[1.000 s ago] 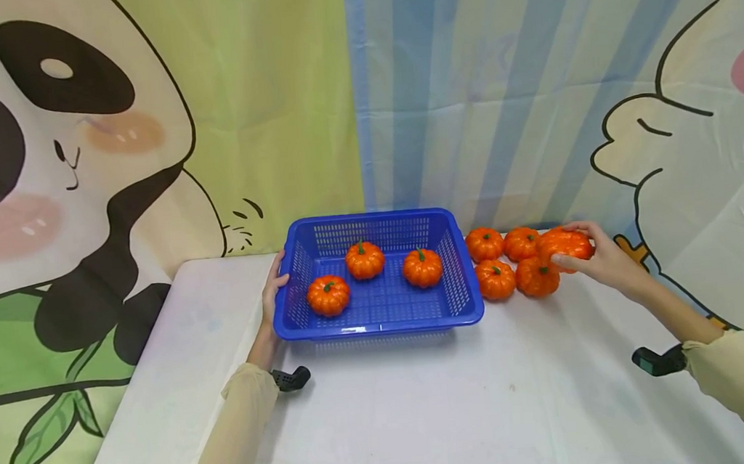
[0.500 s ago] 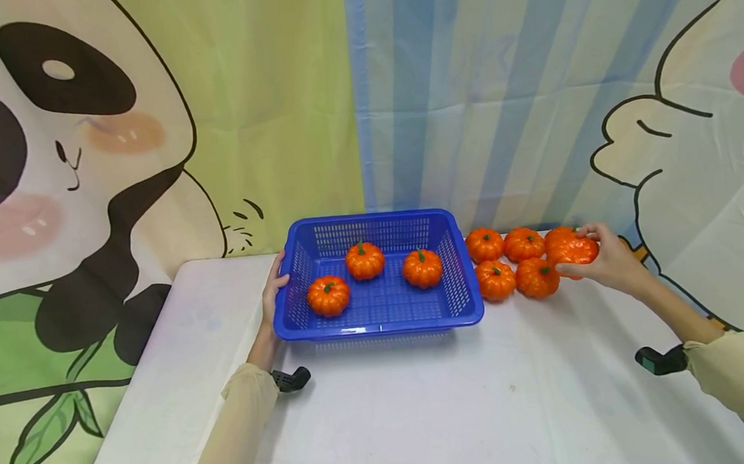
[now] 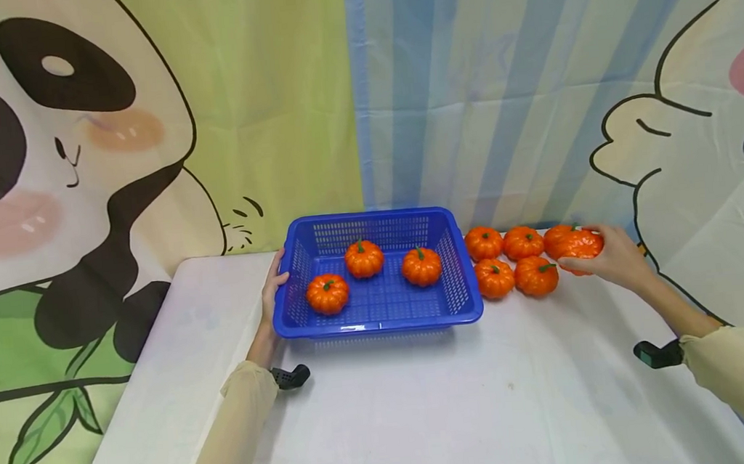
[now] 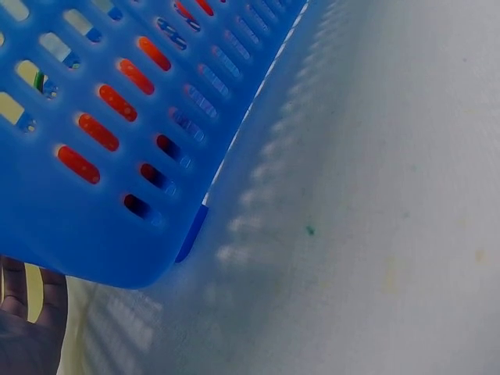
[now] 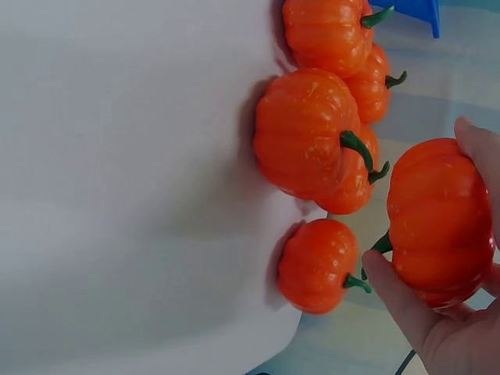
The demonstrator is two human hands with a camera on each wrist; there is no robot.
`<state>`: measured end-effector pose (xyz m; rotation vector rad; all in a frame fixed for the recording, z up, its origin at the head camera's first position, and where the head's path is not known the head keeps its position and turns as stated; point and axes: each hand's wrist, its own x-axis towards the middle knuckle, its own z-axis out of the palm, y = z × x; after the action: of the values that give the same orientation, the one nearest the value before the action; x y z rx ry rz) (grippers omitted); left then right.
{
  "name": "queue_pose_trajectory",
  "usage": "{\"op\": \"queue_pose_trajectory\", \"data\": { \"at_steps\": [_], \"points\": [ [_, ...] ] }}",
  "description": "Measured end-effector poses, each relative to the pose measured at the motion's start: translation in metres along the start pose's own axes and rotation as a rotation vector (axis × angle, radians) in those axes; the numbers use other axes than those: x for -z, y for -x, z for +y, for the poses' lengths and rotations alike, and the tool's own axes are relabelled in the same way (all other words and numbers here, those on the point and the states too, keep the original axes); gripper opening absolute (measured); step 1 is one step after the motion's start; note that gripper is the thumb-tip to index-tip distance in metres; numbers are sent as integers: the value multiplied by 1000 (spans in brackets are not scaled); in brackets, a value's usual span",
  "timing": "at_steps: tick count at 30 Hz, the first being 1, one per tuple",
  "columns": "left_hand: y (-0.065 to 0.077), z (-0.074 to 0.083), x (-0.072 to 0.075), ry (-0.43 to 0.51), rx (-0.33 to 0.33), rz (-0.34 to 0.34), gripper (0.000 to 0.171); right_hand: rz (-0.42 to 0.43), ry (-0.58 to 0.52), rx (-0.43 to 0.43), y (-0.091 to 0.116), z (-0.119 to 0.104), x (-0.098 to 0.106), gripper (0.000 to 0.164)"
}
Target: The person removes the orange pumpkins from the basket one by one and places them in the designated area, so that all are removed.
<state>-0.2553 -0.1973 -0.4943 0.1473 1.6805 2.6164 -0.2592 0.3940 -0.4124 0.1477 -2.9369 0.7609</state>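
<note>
My right hand (image 3: 610,260) holds an orange toy pumpkin (image 3: 581,246) with a green stem, thumb on the near side and fingers on the far side. In the right wrist view this held pumpkin (image 5: 441,219) is raised, apart from the others. It partly hides another pumpkin (image 3: 556,234) at the back right of the group. My left hand (image 3: 272,291) grips the left side of a blue plastic basket (image 3: 379,327), thumb at the rim. Three pumpkins sit apart inside it, one at the left (image 3: 327,294), one at the back (image 3: 364,259), one at the right (image 3: 422,266).
Several more pumpkins, such as this front one (image 3: 536,276), stand close together in two rows right of the basket. A white cloth covers the table (image 3: 412,411). Behind its back edge hangs a curtain (image 3: 428,111) printed with cartoon animals.
My right hand has shifted slightly to the right with the held pumpkin, uncovering more of the pumpkin behind it. The left hand and basket stay in place.
</note>
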Motion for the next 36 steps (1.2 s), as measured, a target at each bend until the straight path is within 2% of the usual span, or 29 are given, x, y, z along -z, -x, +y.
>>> {"op": "queue_pose_trajectory", "data": {
  "at_steps": [8,14,19,21,24,30,36],
  "points": [
    [1,0,1,10,2,-6,61,-6,83,-63,0,7,0,90],
    [0,1,1,-12,6,-6,60,-30,76,-49,2,8,3,87],
    [0,0,0,-8,6,-6,61,-66,124,7,3,7,3,79],
    [0,0,0,-5,5,-4,61,-77,147,5,3,7,3,77],
    [0,-1,0,-4,5,1,60,-66,108,-27,2,8,1,77],
    [0,-1,0,-5,6,3,60,20,-12,-58,3,12,-1,78],
    [-1,-2,1,-16,-15,-4,60,-16,22,-89,4,15,1,86]
  ]
}}
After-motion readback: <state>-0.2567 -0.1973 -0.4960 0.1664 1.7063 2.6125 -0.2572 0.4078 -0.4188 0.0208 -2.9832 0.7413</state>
